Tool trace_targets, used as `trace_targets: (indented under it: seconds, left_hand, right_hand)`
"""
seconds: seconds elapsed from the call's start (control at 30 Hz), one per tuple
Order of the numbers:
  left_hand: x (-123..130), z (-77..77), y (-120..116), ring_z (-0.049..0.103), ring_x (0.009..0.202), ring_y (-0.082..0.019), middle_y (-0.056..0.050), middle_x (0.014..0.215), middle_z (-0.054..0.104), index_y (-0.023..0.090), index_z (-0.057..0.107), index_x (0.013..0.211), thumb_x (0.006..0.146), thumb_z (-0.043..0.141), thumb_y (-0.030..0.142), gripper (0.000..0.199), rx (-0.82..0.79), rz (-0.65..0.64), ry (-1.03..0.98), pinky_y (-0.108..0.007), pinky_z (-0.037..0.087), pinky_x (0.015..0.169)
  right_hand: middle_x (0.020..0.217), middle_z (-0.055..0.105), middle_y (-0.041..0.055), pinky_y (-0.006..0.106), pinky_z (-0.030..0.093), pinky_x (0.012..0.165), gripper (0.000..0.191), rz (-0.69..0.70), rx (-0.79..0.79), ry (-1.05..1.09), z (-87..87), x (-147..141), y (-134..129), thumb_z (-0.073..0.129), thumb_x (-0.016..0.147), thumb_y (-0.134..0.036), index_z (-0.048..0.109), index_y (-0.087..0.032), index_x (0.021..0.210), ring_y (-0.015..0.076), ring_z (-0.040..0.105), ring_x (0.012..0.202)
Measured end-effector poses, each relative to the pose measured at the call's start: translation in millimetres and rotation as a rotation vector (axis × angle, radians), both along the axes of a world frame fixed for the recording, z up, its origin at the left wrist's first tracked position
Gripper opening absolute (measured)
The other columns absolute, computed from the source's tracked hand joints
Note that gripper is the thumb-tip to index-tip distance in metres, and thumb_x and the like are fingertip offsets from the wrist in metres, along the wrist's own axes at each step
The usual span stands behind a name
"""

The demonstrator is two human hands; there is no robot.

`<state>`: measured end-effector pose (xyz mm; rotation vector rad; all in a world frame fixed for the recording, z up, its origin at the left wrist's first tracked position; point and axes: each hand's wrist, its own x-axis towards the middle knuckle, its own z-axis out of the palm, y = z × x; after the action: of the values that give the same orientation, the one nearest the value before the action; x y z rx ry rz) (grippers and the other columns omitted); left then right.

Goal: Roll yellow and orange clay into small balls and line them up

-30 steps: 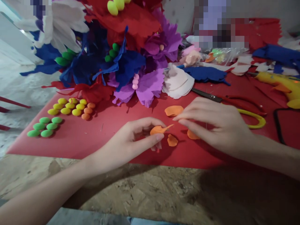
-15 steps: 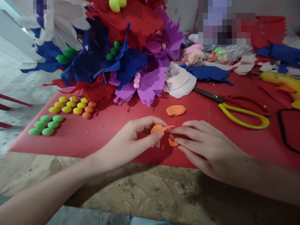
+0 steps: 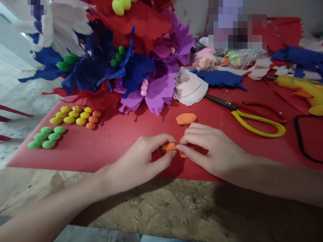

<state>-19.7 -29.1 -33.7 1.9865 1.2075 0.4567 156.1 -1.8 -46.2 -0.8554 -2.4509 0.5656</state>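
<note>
My left hand (image 3: 148, 154) pinches a small orange paper piece (image 3: 169, 147) between thumb and forefinger. From the right, my right hand (image 3: 209, 144) closes thumb and forefinger on the end of that same piece, the fingertips of both hands nearly touching. Another bit of orange paper (image 3: 182, 154) shows just below the right fingertips. Beyond the hands, a loose orange oval piece (image 3: 186, 118) lies on the red sheet (image 3: 126, 134). Small orange (image 3: 93, 119), yellow (image 3: 69, 119) and green (image 3: 48, 144) oval pieces sit in groups at the left.
Scissors (image 3: 259, 124) with yellow and red handles lie at the right, near a yellow glue gun (image 3: 297, 87) and a black loop (image 3: 300, 141). Large paper flowers (image 3: 141, 27) fill the back left. White petals (image 3: 190, 87) and blue paper (image 3: 222, 79) lie behind.
My right hand has turned and come in to pinch the tail of the orange piece. The piece sits slightly lower. The whole view has shifted a little.
</note>
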Motion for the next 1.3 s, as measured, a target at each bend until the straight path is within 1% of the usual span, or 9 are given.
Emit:
trace_targets:
  seconds: [0.1, 0.2, 0.37, 0.6, 0.73, 0.9, 1.03, 1.17, 1.3]
  left_hand:
    - [-0.7, -0.2, -0.9, 0.055, 0.062, -0.008, 0.003, 0.071, 0.061, 0.013, 0.056, 0.081, 0.083, 0.044, 0.019, 0.014, 0.053, -0.007, 0.015, -0.017, 0.04, 0.06]
    - [-1.7, -0.1, -0.9, 0.058, 0.069, -0.008, 0.002, 0.079, 0.064, 0.014, 0.056, 0.088, 0.083, 0.045, 0.019, 0.013, 0.077, 0.004, -0.019, -0.015, 0.042, 0.064]
    - [-2.7, -0.4, 0.7, 0.059, 0.077, -0.005, 0.002, 0.094, 0.066, 0.014, 0.058, 0.098, 0.083, 0.047, 0.014, 0.019, 0.092, 0.03, -0.123, -0.01, 0.042, 0.07]
    - [-2.9, -0.8, 0.9, 0.054, 0.06, -0.001, 0.005, 0.082, 0.064, 0.015, 0.058, 0.095, 0.081, 0.049, 0.011, 0.017, 0.019, 0.116, -0.3, -0.006, 0.042, 0.057]
    - [-1.8, -0.4, 0.5, 0.053, 0.057, 0.0, 0.007, 0.073, 0.061, 0.016, 0.059, 0.086, 0.08, 0.051, 0.011, 0.011, -0.101, 0.133, -0.446, -0.005, 0.043, 0.057]
    - [-1.3, 1.7, 1.9, 0.056, 0.054, -0.003, 0.006, 0.057, 0.059, 0.015, 0.058, 0.067, 0.08, 0.052, 0.016, 0.015, -0.178, 0.178, -0.533, -0.008, 0.045, 0.056]
    - [-1.7, -0.2, 3.2, 0.058, 0.056, -0.004, 0.006, 0.062, 0.063, 0.015, 0.061, 0.075, 0.079, 0.054, 0.014, 0.008, -0.23, 0.21, -0.53, -0.01, 0.047, 0.057]
    - [-1.7, -3.0, 4.5, 0.063, 0.067, -0.005, 0.005, 0.071, 0.068, 0.016, 0.056, 0.098, 0.079, 0.054, 0.015, 0.019, -0.261, 0.239, -0.479, -0.012, 0.048, 0.067]
    - [-3.6, -2.7, 7.9, 0.063, 0.068, -0.008, 0.001, 0.069, 0.068, 0.014, 0.064, 0.074, 0.079, 0.055, 0.021, 0.013, -0.208, 0.176, -0.279, -0.014, 0.047, 0.065]
  right_hand:
    - [0.056, 0.055, -0.0015, 0.019, 0.037, 0.048, 0.024, -0.113, -0.101, 0.097, 8.2, 2.9, 4.5, 0.044, 0.083, -0.016, 0.053, -0.016, 0.06, 0.0089, 0.049, 0.053]
    - [0.065, 0.061, 0.0011, 0.02, 0.04, 0.051, 0.019, -0.187, 0.007, 0.147, 11.3, 10.1, 10.1, 0.046, 0.082, -0.016, 0.06, -0.014, 0.069, 0.0101, 0.054, 0.059]
    - [0.074, 0.066, 0.0066, 0.029, 0.044, 0.06, 0.023, 0.042, 0.353, -0.066, -6.4, 16.3, 7.0, 0.044, 0.083, -0.013, 0.066, -0.01, 0.08, 0.0171, 0.055, 0.068]
    - [0.093, 0.067, 0.0111, 0.035, 0.043, 0.069, 0.032, 0.168, 0.68, -0.333, -21.9, 15.3, -9.9, 0.037, 0.078, -0.006, 0.066, -0.005, 0.091, 0.0229, 0.056, 0.082]
    - [0.108, 0.062, 0.0163, 0.041, 0.04, 0.081, 0.036, 0.162, 0.678, -0.382, -24.9, 17.1, -18.6, 0.035, 0.079, -0.011, 0.063, -0.001, 0.1, 0.0267, 0.05, 0.102]
    - [0.119, 0.056, 0.0153, 0.041, 0.043, 0.085, 0.038, 0.049, 0.502, -0.319, -19.2, 19.7, -20.3, 0.032, 0.083, -0.013, 0.058, -0.001, 0.108, 0.0258, 0.05, 0.107]
    - [0.115, 0.057, 0.0187, 0.043, 0.048, 0.084, 0.038, -0.007, 0.518, -0.24, -14.4, 23.2, -18.3, 0.033, 0.082, -0.01, 0.056, 0.005, 0.108, 0.028, 0.053, 0.106]
    - [0.117, 0.056, 0.0194, 0.044, 0.048, 0.087, 0.038, -0.008, 0.501, -0.248, -16.7, 24.4, -20.2, 0.033, 0.084, -0.011, 0.055, 0.006, 0.109, 0.0291, 0.052, 0.109]
    - [0.124, 0.05, 0.0181, 0.042, 0.044, 0.094, 0.04, 0.021, 0.441, -0.279, -20.9, 20.7, -24.9, 0.031, 0.086, -0.016, 0.051, 0.004, 0.116, 0.0275, 0.046, 0.117]
